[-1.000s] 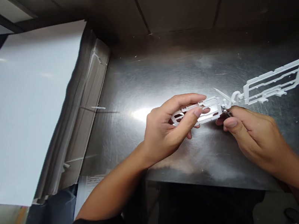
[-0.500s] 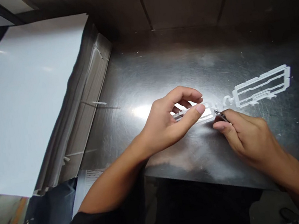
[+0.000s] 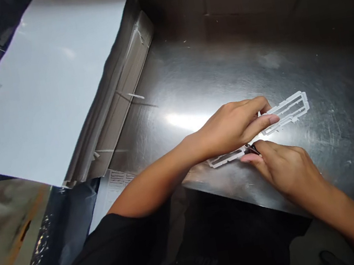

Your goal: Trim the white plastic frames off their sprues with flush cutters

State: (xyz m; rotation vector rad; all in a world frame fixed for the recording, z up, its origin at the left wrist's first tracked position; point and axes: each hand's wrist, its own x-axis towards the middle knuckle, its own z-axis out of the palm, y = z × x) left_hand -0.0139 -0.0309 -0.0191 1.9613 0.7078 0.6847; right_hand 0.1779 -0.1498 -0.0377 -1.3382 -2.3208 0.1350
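A white plastic frame part [image 3: 286, 111], two slotted rectangles joined in the middle, lies on the steel table [image 3: 208, 78]. My left hand [image 3: 234, 125] reaches across it, fingers pinched on the far rectangle. The near rectangle [image 3: 224, 159] sticks out under that hand by the table's front edge. My right hand [image 3: 285, 169] is closed around a small dark metal tool [image 3: 252, 149], whose tip sits at the joint between the two rectangles. Most of the tool is hidden in my fist.
A large white sheet [image 3: 45, 86] lies on a stack of grey flat boards [image 3: 123, 91] at the table's left. A thin white plastic sliver [image 3: 134, 96] rests on the stack's edge. Black plastic wrap [image 3: 61, 231] and a printed white piece [image 3: 114, 185] sit below.
The view has swung right and down. My left hand has moved from the near rectangle to the far one, and the part now lies flat on the table, nearer the front edge.
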